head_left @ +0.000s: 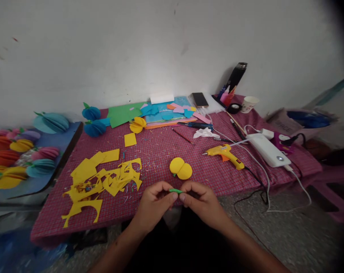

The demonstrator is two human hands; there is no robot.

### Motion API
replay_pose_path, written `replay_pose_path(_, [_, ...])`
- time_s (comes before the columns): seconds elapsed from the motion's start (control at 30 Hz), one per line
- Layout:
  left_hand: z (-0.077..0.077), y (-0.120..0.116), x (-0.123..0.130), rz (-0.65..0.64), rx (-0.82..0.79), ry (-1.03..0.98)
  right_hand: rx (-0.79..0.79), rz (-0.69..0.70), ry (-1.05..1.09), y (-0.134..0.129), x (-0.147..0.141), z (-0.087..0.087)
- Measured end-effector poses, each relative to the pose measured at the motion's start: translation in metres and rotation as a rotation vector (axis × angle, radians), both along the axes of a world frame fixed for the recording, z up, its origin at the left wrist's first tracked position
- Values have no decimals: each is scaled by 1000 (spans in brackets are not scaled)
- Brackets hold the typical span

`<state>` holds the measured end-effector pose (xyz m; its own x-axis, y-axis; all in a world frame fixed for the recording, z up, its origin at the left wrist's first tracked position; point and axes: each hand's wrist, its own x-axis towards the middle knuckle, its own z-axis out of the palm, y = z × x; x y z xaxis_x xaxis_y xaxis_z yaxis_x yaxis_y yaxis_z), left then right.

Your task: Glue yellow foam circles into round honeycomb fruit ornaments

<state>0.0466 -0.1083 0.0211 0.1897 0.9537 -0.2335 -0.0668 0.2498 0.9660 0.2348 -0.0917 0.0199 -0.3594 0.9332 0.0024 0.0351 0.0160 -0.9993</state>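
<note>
A small green piece is pinched between both hands at the table's front edge. My left hand grips its left end with thumb and fingers, and my right hand closes on its right end. Just beyond the fingertips lies a yellow paper shape of joined round discs, with a bit of green at its lower left. A yellow glue gun rests on the checked cloth to the right, its nozzle pointing left.
Yellow paper scraps spread over the left. Coloured sheets, a phone, a paper cup and a black bottle stand or lie at the back. A white power bank with cables is right; paper fruits sit far left.
</note>
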Motion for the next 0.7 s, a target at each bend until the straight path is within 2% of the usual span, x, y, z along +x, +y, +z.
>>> replay_pose_path(0.17, [13,1,-3,-113,57,231,9,-38,-81,1,2,1])
replay_pose_path(0.33, [12,3,-2,-150,219,424,86,-20,-235,2,4,4])
replay_pose_path(0.4, [12,5,-4,-143,272,466,191,-10,-347,10,23,8])
replay_pose_path(0.43, [13,7,-6,-139,284,478,277,-51,-423,17,38,11])
replay_pose_path(0.5, [14,11,-11,-122,304,507,507,-252,-666,35,76,13])
replay_pose_path(0.57, [15,15,-17,-114,347,558,635,-425,-940,56,115,13])
replay_pose_path(0.63, [13,18,-21,-133,409,602,576,-399,-1181,74,143,10])
replay_pose_path(0.7, [11,19,-22,-168,473,607,441,-335,-1270,86,157,5])
